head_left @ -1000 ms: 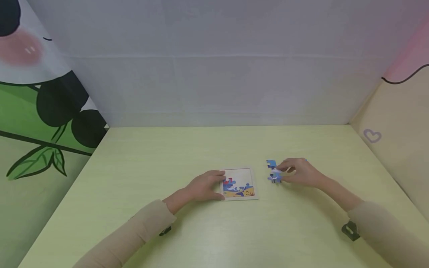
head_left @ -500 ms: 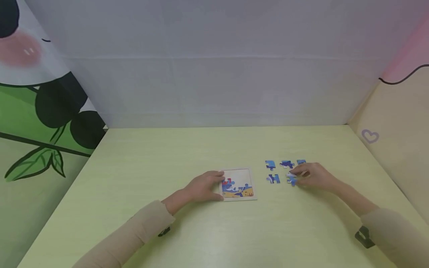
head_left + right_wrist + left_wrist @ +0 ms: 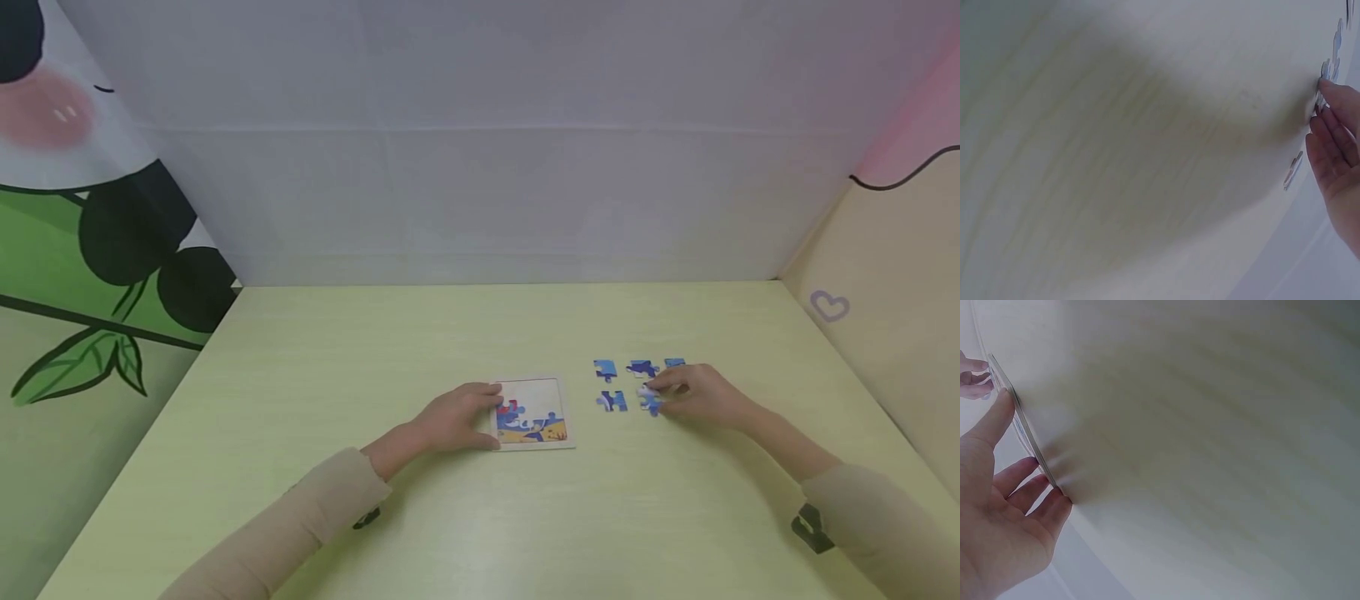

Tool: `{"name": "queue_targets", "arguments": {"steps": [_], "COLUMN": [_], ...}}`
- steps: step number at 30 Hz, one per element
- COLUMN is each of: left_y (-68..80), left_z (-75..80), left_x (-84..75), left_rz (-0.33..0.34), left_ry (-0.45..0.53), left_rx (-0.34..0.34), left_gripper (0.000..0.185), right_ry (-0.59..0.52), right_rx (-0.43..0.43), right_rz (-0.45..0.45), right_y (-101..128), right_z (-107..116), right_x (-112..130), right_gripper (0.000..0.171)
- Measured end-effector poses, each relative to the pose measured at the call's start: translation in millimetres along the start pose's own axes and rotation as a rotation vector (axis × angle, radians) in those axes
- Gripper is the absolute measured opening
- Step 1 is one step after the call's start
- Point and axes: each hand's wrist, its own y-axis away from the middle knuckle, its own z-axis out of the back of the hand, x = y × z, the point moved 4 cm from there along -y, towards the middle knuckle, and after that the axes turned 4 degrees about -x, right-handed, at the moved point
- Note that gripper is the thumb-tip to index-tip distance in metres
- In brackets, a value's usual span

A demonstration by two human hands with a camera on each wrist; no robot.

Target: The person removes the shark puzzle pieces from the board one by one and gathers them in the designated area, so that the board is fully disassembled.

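Note:
My left hand (image 3: 459, 416) holds the left side of a square jigsaw puzzle tray (image 3: 572, 417), its thumb at the near corner and fingers at the far one. In the left wrist view, the tray (image 3: 1032, 437) shows edge-on between thumb and fingers. Blue, white and red pieces and a sandy strip fill the tray's lower part; its upper part is bare. To the right, my right hand (image 3: 705, 395) pinches a blue and white puzzle piece (image 3: 649, 402) close to the table. In the right wrist view, thumb and fingertips of the right hand (image 3: 1341, 128) meet at the piece.
Several loose puzzle pieces lie right of the tray: a blue one (image 3: 604, 369), a striped one (image 3: 612, 401), a dark blue one (image 3: 642, 367) and one at the far right (image 3: 674, 362). A grey wall (image 3: 510, 208) stands behind the pale table (image 3: 450, 517).
My right hand has moved right with the puzzle piece, away from the striped piece, then barely shifted. Pieces behind it have come into view. My left hand stays on the tray.

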Motion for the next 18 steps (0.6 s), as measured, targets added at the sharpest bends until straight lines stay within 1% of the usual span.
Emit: {"name": "queue_targets", "arguments": {"steps": [6,9,10,13,16,17,18], "left_y": [0.0,0.3,0.4,0.4,-0.2,-0.5,-1.0], "left_z": [-1.2,-0.6,-1.4,-1.1,-1.9,-1.3,-2.0], "left_x": [1.0,0.9,2.3,2.0,2.3,1.0,1.4], "left_rz": [-0.003,-0.019,-0.041,-0.053,-0.044,-0.023,-0.017], "left_ry": [0.003,0.023,0.016,0.022,0.012,0.017,0.008], "left_rx": [0.0,-0.009,-0.021,-0.027,-0.027,-0.017,-0.013], "left_gripper": [0.063,0.063,0.064,0.064,0.064,0.063,0.062], "right_ry": [0.029,0.037,0.038,0.037,0.038,0.04,0.042], "right_rx": [0.001,-0.001,-0.001,0.0,-0.005,-0.008,-0.009], "right_rz": [0.002,0.002,0.003,0.005,0.011,0.013,0.006], "right_y": [-1.7,-1.5,-1.6,-2.0,-3.1,-3.7,-4.4], "right_z": [-0.3,-0.6,-0.6,-0.2,0.2,0.3,0.1], "right_x": [1.5,1.6,1.9,2.0,2.3,2.3,2.2], "right_gripper": [0.031,0.032,0.031,0.031,0.028,0.027,0.026]}}
